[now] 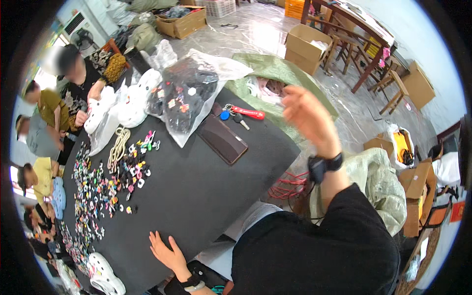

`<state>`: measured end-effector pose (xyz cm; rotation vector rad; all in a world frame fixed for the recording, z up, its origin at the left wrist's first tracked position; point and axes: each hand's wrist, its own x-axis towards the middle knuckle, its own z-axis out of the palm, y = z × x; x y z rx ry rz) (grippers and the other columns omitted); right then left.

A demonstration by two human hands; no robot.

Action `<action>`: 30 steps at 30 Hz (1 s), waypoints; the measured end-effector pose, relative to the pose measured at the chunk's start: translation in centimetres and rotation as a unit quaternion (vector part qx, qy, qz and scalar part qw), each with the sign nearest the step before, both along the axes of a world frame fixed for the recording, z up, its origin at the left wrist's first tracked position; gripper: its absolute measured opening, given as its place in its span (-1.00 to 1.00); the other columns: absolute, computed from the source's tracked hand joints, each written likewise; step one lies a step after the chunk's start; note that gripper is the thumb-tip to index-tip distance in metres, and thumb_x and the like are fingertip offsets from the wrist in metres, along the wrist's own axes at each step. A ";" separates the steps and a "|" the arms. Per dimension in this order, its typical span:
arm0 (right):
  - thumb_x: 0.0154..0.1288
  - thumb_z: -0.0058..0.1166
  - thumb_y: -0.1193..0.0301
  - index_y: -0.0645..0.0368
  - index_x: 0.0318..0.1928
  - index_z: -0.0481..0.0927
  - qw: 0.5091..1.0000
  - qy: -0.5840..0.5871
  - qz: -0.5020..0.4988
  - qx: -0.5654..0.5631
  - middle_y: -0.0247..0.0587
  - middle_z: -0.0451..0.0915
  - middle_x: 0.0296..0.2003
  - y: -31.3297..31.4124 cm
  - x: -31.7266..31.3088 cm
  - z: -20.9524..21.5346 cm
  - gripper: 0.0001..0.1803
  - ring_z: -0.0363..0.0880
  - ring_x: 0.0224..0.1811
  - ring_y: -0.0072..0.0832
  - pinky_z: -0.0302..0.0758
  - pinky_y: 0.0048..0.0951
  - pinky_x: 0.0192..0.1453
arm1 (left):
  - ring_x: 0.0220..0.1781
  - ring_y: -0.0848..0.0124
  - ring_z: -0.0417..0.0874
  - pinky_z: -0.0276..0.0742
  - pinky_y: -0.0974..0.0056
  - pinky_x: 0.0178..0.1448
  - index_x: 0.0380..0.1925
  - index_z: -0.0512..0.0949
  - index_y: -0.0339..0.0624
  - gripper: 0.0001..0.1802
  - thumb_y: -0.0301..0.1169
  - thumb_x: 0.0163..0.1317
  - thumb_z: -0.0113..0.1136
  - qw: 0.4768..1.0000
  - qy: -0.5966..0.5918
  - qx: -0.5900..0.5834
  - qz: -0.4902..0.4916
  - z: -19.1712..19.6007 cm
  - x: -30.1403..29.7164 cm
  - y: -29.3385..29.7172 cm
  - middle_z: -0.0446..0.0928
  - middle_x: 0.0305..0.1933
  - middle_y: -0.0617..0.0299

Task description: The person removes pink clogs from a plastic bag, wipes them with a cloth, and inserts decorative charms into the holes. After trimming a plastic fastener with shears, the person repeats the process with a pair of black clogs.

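My left hand [168,253] lies on the near edge of the black table [182,196], fingers spread, holding nothing. My right hand [312,120] is raised off the table's right end, beside an open green woven sack [275,66] with pale bundles inside. It is blurred, its fingers stretched out and nothing visible in them. Nearest to it on the table are keys with a red strap [248,112] and a dark brown wallet-like case [223,139]. Small colourful charms [101,184] are strewn over the left side, near a white clog with holes [104,275].
A clear plastic bag [184,93] of dark pieces, white clogs [140,98] and a coiled cream cord [118,147] lie farther back. Several people work along the left. Cardboard boxes [306,48], wooden stools [391,91] and a pale woven sack [376,182] stand on the right.
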<state>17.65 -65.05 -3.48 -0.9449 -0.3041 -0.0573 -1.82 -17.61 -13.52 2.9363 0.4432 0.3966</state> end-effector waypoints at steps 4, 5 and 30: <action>0.43 -0.05 0.28 0.16 0.21 0.37 0.939 0.175 -0.261 -0.143 -0.20 0.56 -0.08 -13.5 5.5 -7.4 -0.59 0.52 -0.07 -0.45 0.42 -0.42 0.03 | 0.44 0.14 0.20 -0.03 0.00 0.48 0.24 0.34 -0.24 -0.49 -0.20 0.38 -0.06 1.000 0.002 0.017 0.025 -0.1 0.1 -0.7 0.23 0.40 0.04; 0.41 -0.03 0.25 0.15 0.20 0.38 0.931 0.209 -0.237 -0.186 -0.22 0.55 -0.08 -16.1 7.5 -10.6 -0.57 0.51 -0.06 -0.47 0.42 -0.41 0.02 | 0.44 0.15 0.20 -0.04 0.00 0.49 0.23 0.34 -0.25 -0.49 -0.20 0.37 -0.06 1.000 0.000 0.019 0.024 -0.2 0.2 -0.7 0.24 0.40 0.05; 0.27 0.07 0.28 0.16 -0.15 0.55 0.693 0.059 -0.210 -0.687 0.08 0.62 -0.21 -14.4 29.5 -30.1 -0.76 0.57 -0.10 0.03 0.49 -0.12 -0.05 | 0.42 0.12 0.21 -0.05 -0.03 0.48 0.14 0.39 -0.25 -0.48 -0.25 0.20 0.10 0.999 0.002 -0.005 0.053 0.9 1.0 -0.9 0.27 0.36 0.04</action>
